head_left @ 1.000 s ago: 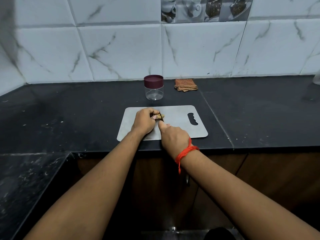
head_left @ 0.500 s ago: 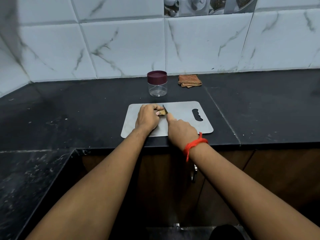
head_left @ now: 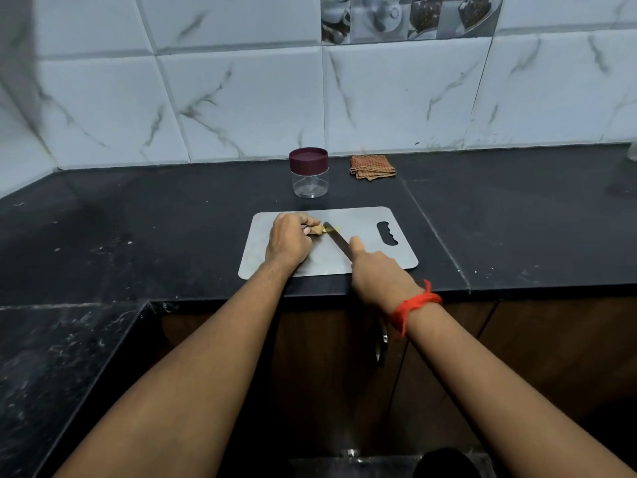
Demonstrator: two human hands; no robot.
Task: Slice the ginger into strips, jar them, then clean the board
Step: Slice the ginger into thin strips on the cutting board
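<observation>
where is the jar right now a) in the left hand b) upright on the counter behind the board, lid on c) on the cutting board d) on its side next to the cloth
b: the jar stands upright on the counter beyond the far edge of the cutting board, with its maroon lid on; the left hand holds the ginger instead.

We face white marble-veined wall tiles (head_left: 241, 98), with a band of picture tiles (head_left: 406, 15) (cups and desserts) at the top. Below runs a black stone counter (head_left: 138, 236), turning toward us at its left corner; dark wooden cabinet doors (head_left: 534, 357) sit under its front edge.
</observation>
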